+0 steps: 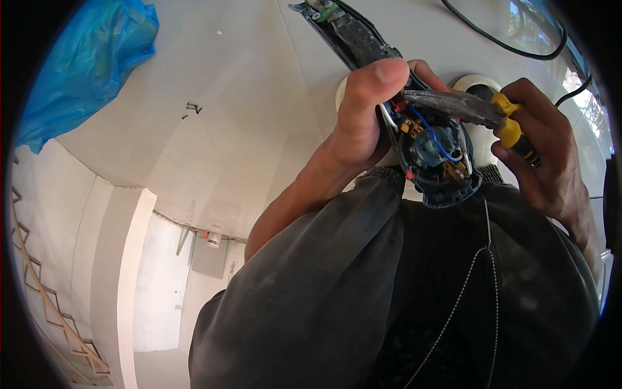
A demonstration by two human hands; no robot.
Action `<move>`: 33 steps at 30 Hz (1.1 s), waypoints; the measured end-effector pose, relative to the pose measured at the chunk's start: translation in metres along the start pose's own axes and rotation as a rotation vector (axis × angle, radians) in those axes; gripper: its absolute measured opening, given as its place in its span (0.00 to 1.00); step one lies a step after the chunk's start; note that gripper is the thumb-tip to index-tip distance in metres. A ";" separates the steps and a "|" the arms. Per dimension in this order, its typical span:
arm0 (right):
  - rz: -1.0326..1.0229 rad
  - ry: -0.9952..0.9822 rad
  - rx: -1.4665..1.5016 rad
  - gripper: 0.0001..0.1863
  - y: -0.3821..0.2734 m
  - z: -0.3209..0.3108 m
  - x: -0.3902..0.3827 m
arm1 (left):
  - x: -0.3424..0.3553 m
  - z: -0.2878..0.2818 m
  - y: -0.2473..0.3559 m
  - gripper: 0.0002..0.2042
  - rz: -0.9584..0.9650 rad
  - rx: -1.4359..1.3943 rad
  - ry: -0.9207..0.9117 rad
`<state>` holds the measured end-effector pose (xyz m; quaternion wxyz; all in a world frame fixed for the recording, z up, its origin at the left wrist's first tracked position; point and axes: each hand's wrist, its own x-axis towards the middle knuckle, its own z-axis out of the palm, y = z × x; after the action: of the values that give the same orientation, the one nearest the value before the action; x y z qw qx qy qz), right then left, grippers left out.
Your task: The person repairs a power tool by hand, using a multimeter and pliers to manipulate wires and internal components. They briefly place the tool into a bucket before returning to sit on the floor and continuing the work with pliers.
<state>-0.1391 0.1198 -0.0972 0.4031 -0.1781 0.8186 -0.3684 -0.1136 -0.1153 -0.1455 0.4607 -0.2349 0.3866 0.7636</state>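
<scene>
Tool housing: dark teal shell, opened, held above the lap in front of the white bench. Round end exposed a circular motor seat, blue, white and red wires, brass-coloured brush holders. The long handle half ran up and away from the round end, with a green part at its far tip.

Containers: blue plastic bag lay far left of the housing on the bench; contents not visible.

Left hand closed around the housing, thumb pressed on its left edge. Right hand clenched on yellow-handled pliers, whose dark nose lay across the housing's top, over the wires. Black cable beyond the housing.
</scene>
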 end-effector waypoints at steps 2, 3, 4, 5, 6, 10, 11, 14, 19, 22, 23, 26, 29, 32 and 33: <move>-0.061 0.041 -0.037 0.18 0.006 0.007 -0.001 | -0.001 0.001 -0.001 0.43 0.003 -0.022 0.014; -0.061 0.041 -0.037 0.18 0.006 0.008 -0.001 | -0.001 0.001 -0.001 0.43 0.006 -0.044 0.023; -0.069 0.044 -0.010 0.18 0.007 0.008 -0.001 | -0.001 0.002 -0.004 0.43 0.006 -0.045 0.022; -0.077 0.047 0.017 0.18 0.007 0.008 -0.001 | 0.000 0.003 -0.007 0.43 0.012 -0.104 0.027; -0.076 0.047 0.017 0.18 0.006 0.008 -0.001 | 0.001 0.004 -0.009 0.43 0.018 -0.162 0.032; -0.063 -0.019 0.080 0.17 0.003 -0.007 0.001 | -0.001 0.004 0.000 0.43 -0.008 -0.057 0.026; -0.020 -0.074 0.116 0.17 0.003 -0.009 0.002 | -0.001 0.005 0.002 0.44 -0.014 -0.024 0.030; -0.247 -0.006 -0.068 0.19 0.019 -0.010 -0.005 | -0.001 0.002 -0.005 0.37 0.029 -0.167 -0.013; -0.209 -0.010 0.002 0.20 0.023 -0.011 -0.014 | -0.001 -0.001 -0.010 0.31 0.063 -0.384 -0.063; -0.111 0.017 0.017 0.16 0.024 -0.008 -0.016 | 0.000 -0.001 -0.012 0.31 0.079 -0.379 -0.099; -0.062 0.026 0.023 0.16 0.025 -0.007 -0.017 | 0.000 -0.001 -0.013 0.31 0.074 -0.371 -0.089; -0.008 0.027 0.019 0.18 0.019 -0.008 -0.014 | -0.001 0.004 -0.006 0.38 0.028 -0.207 -0.031; -0.008 0.032 -0.003 0.18 0.017 -0.004 -0.011 | -0.003 0.004 -0.005 0.46 0.006 -0.066 0.029; 0.032 -0.039 0.045 0.19 0.009 -0.009 -0.006 | -0.003 0.006 -0.005 0.46 0.019 -0.081 0.037; 0.032 -0.037 0.046 0.19 0.010 -0.009 -0.006 | -0.004 0.007 -0.004 0.46 0.019 -0.073 0.043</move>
<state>-0.1424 0.1343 -0.0974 0.4279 -0.1624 0.8050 -0.3775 -0.1084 -0.1104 -0.1404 0.4361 -0.2642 0.3706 0.7763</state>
